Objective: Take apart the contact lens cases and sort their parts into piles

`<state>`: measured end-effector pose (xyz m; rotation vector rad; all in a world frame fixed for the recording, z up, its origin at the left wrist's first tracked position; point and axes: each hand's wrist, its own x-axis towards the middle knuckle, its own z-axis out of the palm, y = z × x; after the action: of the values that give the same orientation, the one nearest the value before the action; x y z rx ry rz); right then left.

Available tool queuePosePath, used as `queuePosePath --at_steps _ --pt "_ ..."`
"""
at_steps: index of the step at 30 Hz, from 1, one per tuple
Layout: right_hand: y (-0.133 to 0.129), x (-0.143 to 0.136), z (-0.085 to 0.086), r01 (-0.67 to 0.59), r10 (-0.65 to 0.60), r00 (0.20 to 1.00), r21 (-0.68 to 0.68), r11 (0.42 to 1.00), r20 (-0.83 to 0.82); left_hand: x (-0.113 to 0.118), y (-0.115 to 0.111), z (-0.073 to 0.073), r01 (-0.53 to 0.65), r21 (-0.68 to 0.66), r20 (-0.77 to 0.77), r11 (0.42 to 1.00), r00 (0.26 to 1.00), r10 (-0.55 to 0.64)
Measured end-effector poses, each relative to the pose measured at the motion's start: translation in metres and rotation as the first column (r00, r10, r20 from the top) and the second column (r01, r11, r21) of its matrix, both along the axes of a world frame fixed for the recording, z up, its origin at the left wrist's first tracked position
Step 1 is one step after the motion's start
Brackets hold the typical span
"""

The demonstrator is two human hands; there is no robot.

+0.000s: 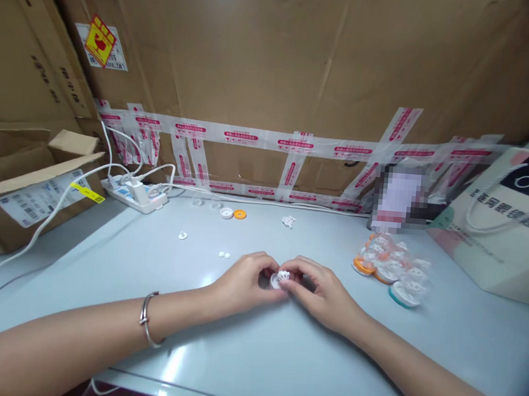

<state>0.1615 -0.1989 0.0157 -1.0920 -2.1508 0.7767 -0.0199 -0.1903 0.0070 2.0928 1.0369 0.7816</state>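
At the middle of the table my two hands meet around small parts. My left hand (249, 278) is closed on a clear round plastic piece (275, 281), which partly hides behind the fingers. The fingers of my right hand (320, 292) pinch a small white ribbed plastic part (283, 276) set against the clear piece. Whether the two are joined, I cannot tell. Two little white discs (224, 255) and a white peg-like piece (183, 235) lie to the left. Behind them are a white ring (226, 213), an orange ring (240, 214) and clear caps (206, 203).
Several clear-domed pieces with orange and teal bases (391, 266) sit at right, near a paper bag (505, 223) and a blurred-out upright phone-like object (398, 199). White bits (289, 222) lie behind. A power strip (136, 194) and open carton (27, 185) stand left; cardboard (266, 58) walls the back.
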Motion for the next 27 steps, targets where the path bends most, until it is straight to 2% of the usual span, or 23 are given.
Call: queuePosePath --at_steps 2,5,6,8,10,13,15,19,22,27 --pt "0.001 -0.002 -0.002 0.041 -0.039 0.998 0.057 0.998 -0.049 0.0 0.0 -0.001 -0.011 -0.003 0.008 1.0 1.0 0.011" --pt "0.001 -0.007 -0.002 0.209 -0.177 0.958 0.122 0.97 -0.226 -0.001 -0.001 -0.003 -0.023 -0.008 0.014 1.0 1.0 0.023" --pt "0.0 -0.008 -0.002 0.229 -0.19 0.947 0.126 0.965 -0.26 -0.001 -0.002 -0.003 -0.028 -0.004 0.014 1.0 1.0 0.028" --pt "-0.001 -0.011 -0.001 0.179 -0.149 0.952 0.092 0.98 -0.269 -0.002 -0.002 -0.003 -0.036 0.009 0.008 0.999 0.999 0.036" --pt "-0.002 -0.012 -0.001 0.119 -0.119 0.949 -0.018 0.993 -0.293 -0.003 -0.003 -0.002 -0.031 0.009 0.011 0.999 0.999 0.031" --pt "-0.001 -0.012 0.001 0.134 -0.217 0.885 -0.222 0.966 -0.411 -0.005 -0.004 -0.001 0.007 -0.021 0.045 1.0 0.999 -0.006" --pt "0.001 -0.01 0.003 0.145 -0.272 0.851 -0.296 0.944 -0.45 -0.007 -0.004 -0.001 0.018 -0.025 0.059 1.0 0.998 -0.017" --pt "0.0 -0.008 0.007 0.154 -0.314 0.822 -0.345 0.926 -0.476 -0.009 -0.004 0.001 -0.049 0.03 0.089 0.998 0.995 0.047" --pt "-0.004 -0.01 0.007 0.117 -0.311 0.818 -0.389 0.914 -0.484 -0.009 -0.006 0.004 -0.112 0.099 0.174 0.989 0.98 0.094" --pt "-0.011 -0.015 0.006 0.036 -0.321 0.773 -0.468 0.883 -0.547 -0.007 -0.01 0.007 -0.082 0.213 0.254 0.974 0.967 0.026"
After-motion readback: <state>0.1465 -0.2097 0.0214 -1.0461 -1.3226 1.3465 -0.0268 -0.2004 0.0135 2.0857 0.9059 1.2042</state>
